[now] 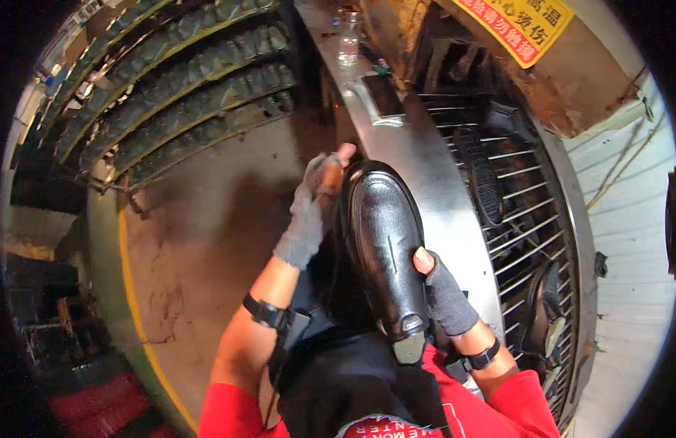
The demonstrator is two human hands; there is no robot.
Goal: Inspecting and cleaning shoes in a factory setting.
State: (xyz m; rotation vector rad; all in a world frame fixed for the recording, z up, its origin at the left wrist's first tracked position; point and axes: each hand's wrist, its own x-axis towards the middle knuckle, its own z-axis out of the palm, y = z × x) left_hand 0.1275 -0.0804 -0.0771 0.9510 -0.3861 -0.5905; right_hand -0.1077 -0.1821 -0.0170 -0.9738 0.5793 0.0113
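Observation:
A glossy black leather shoe [385,226] lies in front of me, toe pointing away, with the grey-green end of a shoe last [409,349] showing at its opening. My right hand [447,296], in a grey fingerless glove, grips the shoe's right side with the thumb on the upper. Against the left side near the toe, my left hand [319,193], gloved the same way, holds the shoe. One left fingertip reaches past the edge by the toe; the other left fingers are partly hidden.
A metal ledge [433,212] runs alongside, with a clear bottle [348,44] at its far end. To the right, a barred rack [524,171] carries dark shoes, including one sole-up [480,175]. Shelves full of shoes [199,66] stand far left. A yellow warning sign [531,29] hangs above.

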